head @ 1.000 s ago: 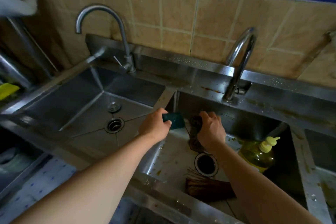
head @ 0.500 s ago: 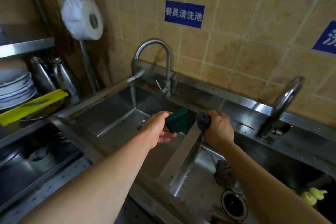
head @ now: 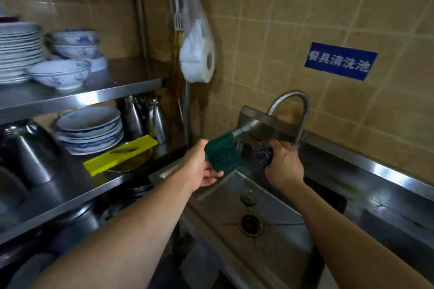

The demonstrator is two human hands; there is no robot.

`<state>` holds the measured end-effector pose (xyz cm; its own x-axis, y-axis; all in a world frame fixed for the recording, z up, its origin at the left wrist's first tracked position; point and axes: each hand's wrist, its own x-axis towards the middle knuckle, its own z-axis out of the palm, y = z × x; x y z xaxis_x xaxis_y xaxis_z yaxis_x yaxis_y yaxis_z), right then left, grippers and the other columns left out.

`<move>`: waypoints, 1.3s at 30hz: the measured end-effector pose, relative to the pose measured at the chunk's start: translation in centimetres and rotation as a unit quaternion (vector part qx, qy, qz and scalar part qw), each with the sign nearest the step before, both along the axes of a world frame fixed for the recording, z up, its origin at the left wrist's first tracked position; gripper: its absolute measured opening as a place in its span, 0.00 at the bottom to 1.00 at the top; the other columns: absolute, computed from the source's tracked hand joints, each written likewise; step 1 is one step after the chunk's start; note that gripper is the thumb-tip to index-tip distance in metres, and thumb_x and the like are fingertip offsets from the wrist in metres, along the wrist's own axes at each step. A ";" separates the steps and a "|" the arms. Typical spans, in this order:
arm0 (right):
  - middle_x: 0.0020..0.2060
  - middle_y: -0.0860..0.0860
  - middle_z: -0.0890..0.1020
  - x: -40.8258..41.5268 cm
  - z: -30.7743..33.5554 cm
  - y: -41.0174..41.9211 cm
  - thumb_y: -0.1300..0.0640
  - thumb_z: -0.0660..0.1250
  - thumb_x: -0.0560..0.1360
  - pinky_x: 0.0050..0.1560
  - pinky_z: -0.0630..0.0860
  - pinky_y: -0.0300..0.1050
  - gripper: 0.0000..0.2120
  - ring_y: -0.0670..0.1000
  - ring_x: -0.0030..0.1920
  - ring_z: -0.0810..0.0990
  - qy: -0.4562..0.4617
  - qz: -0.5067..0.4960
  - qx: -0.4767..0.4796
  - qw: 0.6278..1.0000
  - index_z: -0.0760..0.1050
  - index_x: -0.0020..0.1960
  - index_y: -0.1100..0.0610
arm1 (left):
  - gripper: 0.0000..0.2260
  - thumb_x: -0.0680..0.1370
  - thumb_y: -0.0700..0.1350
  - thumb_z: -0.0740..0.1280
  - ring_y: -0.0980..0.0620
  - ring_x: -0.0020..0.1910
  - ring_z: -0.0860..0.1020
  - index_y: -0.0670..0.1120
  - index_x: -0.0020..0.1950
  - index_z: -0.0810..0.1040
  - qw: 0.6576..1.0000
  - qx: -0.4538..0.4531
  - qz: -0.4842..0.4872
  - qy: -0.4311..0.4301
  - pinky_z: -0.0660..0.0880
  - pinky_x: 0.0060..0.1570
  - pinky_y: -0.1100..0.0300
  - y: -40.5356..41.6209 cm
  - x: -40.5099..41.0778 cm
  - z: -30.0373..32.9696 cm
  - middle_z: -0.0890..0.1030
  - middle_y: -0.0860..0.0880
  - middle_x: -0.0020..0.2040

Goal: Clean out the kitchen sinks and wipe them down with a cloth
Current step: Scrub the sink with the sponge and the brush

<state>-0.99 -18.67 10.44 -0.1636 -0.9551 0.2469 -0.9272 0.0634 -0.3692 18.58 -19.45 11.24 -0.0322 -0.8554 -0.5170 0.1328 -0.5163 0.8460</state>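
Beige tiled wall stood behind one steel sink; above it my left hand pinched one green scouring pad, my right hand clutched one dark, blurry steel-wool ball.

Blue sign on tiled wall, upper right of frame, above faucet: white characters "餐具清洗池". No other readable text.

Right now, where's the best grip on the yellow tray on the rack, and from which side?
Judging by its pose, take the yellow tray by its near-left end, coming from the front of the shelf. It is long and narrow, lies at a slant over a metal bowl, and that end sticks out free. A knife lies on it, so keep it level.
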 end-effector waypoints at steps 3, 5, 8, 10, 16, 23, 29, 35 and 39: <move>0.60 0.56 0.72 4.6 0.8 -2.5 0.60 0.70 0.71 0.51 0.74 0.53 0.27 0.58 0.62 0.68 0.001 0.019 -0.014 1.000 0.68 0.67 0.53 | 0.17 0.80 0.61 0.52 0.49 0.33 0.76 0.51 0.48 0.73 1.000 -0.003 0.024 0.004 0.67 0.35 0.59 -1.9 4.8 0.8 0.81 0.46 0.42; 0.60 0.56 0.72 7.5 1.2 -4.0 0.59 0.71 0.70 0.51 0.74 0.53 0.26 0.58 0.62 0.68 -0.001 0.031 -0.025 0.999 0.68 0.67 0.53 | 0.16 0.79 0.62 0.53 0.48 0.33 0.77 0.52 0.47 0.72 0.999 -0.007 0.042 0.002 0.67 0.34 0.59 -3.1 7.8 1.2 0.82 0.46 0.44; 0.60 0.55 0.73 11.3 1.9 -6.1 0.58 0.72 0.70 0.52 0.75 0.53 0.26 0.57 0.63 0.68 -0.004 0.046 -0.032 0.998 0.69 0.66 0.53 | 0.17 0.78 0.65 0.53 0.49 0.36 0.80 0.53 0.46 0.71 0.998 -0.025 0.060 -0.007 0.68 0.34 0.59 -4.7 11.5 1.4 0.82 0.47 0.42; 0.59 0.55 0.74 13.6 2.6 -7.6 0.57 0.72 0.70 0.52 0.75 0.54 0.27 0.58 0.63 0.68 -0.008 0.058 -0.033 0.998 0.69 0.66 0.53 | 0.18 0.78 0.66 0.52 0.49 0.36 0.80 0.53 0.47 0.70 0.997 -0.033 0.074 -0.011 0.69 0.34 0.60 -5.7 13.8 1.7 0.82 0.47 0.40; 0.60 0.54 0.75 19.2 5.4 -12.9 0.59 0.73 0.69 0.55 0.73 0.53 0.29 0.57 0.63 0.69 -0.014 0.118 -0.051 0.992 0.67 0.67 0.51 | 0.20 0.78 0.66 0.50 0.48 0.37 0.80 0.52 0.47 0.72 0.993 -0.041 0.111 0.004 0.68 0.37 0.58 -9.8 19.3 3.7 0.82 0.47 0.41; 0.58 0.58 0.75 24.9 8.8 -21.2 0.61 0.71 0.70 0.55 0.74 0.55 0.26 0.62 0.62 0.71 -0.043 0.188 -0.090 0.977 0.69 0.67 0.55 | 0.21 0.79 0.65 0.50 0.47 0.37 0.79 0.50 0.53 0.72 0.987 -0.063 0.150 0.003 0.68 0.37 0.58 -15.6 23.8 6.6 0.81 0.46 0.44; 0.59 0.60 0.75 29.1 10.4 -30.1 0.62 0.70 0.71 0.59 0.73 0.55 0.27 0.63 0.60 0.72 -0.060 0.225 -0.099 0.968 0.69 0.68 0.56 | 0.20 0.79 0.64 0.49 0.46 0.37 0.79 0.51 0.47 0.71 0.978 -0.074 0.194 -0.011 0.67 0.37 0.58 -22.0 26.9 7.8 0.80 0.44 0.47; 0.65 0.60 0.68 32.8 10.4 -37.9 0.64 0.70 0.71 0.66 0.69 0.50 0.29 0.63 0.64 0.68 -0.057 0.252 -0.079 0.963 0.68 0.70 0.54 | 0.21 0.80 0.64 0.50 0.44 0.38 0.80 0.49 0.53 0.72 0.972 -0.081 0.221 -0.004 0.72 0.44 0.55 -27.8 29.6 8.3 0.82 0.43 0.43; 0.66 0.59 0.70 35.2 10.1 -43.0 0.64 0.68 0.73 0.66 0.69 0.50 0.29 0.62 0.66 0.67 -0.037 0.260 -0.055 0.963 0.65 0.72 0.54 | 0.20 0.79 0.64 0.52 0.44 0.37 0.81 0.50 0.53 0.72 0.970 -0.080 0.228 -0.002 0.73 0.46 0.53 -31.5 31.3 8.6 0.82 0.42 0.47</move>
